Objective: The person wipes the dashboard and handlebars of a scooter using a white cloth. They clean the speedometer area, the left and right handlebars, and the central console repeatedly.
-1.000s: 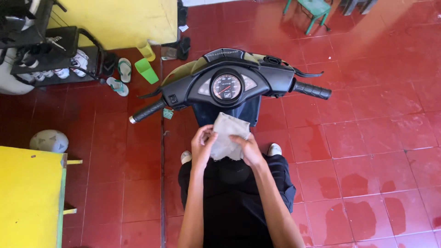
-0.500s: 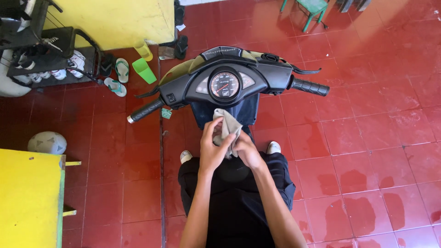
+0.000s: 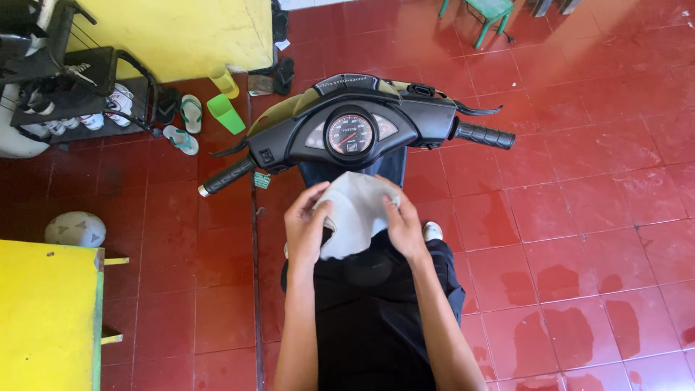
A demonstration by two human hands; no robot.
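I see both hands on a pale grey-white cloth (image 3: pixel 356 210), which sits over my lap in front of the scooter's seat, just below the black handlebar console (image 3: pixel 347 130). My left hand (image 3: pixel 308 230) grips the cloth's left edge: fingers curl over the top of the fabric, thumb tucked at the side, a closed pinch on the cloth. My right hand (image 3: pixel 404 226) holds the right edge the same way, fingers bent over the upper right corner, fabric caught between thumb and fingers. Neither hand is open; both are clamped on cloth, and the cloth is stretched loosely between them, upper edge raised toward the console, lower part hanging down onto the dark trousers (image 3: pixel 369 311). Hands are near each other, apart by the cloth's width. The round speedometer dial (image 3: pixel 350 133) is just above the cloth, not touching as far as I can tell. The right rubber handlebar grip (image 3: pixel 483 135) and the left handlebar grip (image 3: pixel 228 176) are both free, well apart from the hands. A white shoe (image 3: pixel 433 231) shows just beside the right wrist, on the red tiled floor (image 3: pixel 579 217). Farther left: a green plastic cup (image 3: pixel 226 114) lying tilted, a pair of green flip-flops (image 3: pixel 185 127), a black shoe rack (image 3: pixel 79 90), a grey-white ball (image 3: pixel 74 229), and a yellow table edge (image 3: pixel 43 311).
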